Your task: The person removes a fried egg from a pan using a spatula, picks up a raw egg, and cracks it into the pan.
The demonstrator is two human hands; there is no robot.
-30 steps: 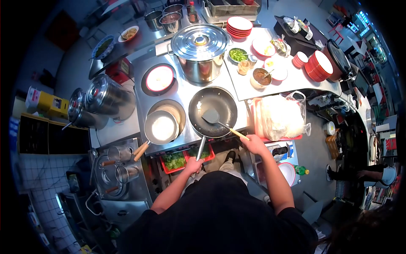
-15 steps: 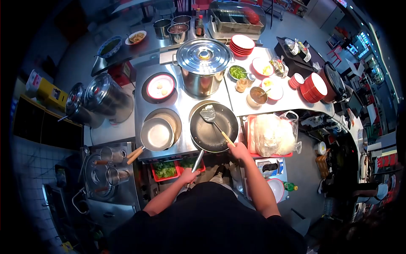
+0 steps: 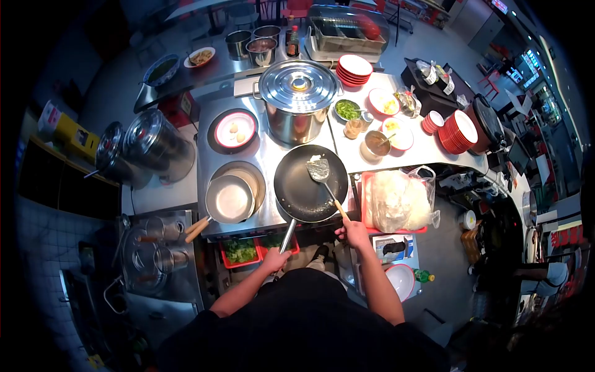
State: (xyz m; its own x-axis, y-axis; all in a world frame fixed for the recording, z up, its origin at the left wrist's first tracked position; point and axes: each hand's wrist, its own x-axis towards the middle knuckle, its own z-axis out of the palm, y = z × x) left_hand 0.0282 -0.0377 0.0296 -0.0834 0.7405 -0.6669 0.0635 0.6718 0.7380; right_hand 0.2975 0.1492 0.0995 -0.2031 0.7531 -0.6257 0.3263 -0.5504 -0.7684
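A black frying pan (image 3: pixel 297 189) sits over the burner at the front of the steel stove top. Its metal handle is gripped by my left hand (image 3: pixel 277 259). My right hand (image 3: pixel 354 234) is closed round the wooden handle of a spatula (image 3: pixel 318 168), whose metal blade rests inside the pan on the right. A few pale bits of food lie by the blade at the pan's far side. Left of the pan, a smaller saucepan (image 3: pixel 230 199) with wooden handles stands on another burner. Behind the pan is a tall lidded stockpot (image 3: pixel 298 102).
A plate with two eggs (image 3: pixel 235 129) sits back left. To the right are a metal sauce pot (image 3: pixel 375 146), chopped greens (image 3: pixel 348 110), plates with food and a plate stack (image 3: pixel 458 131). A bagged white mass (image 3: pixel 400 198) fills a red tray. Vegetable bins (image 3: pixel 242 251) hang below the stove edge.
The pan has shifted slightly, now hiding the burner ring behind it. The spatula and my right hand have moved a little to the right, leaving small food bits visible by the blade.
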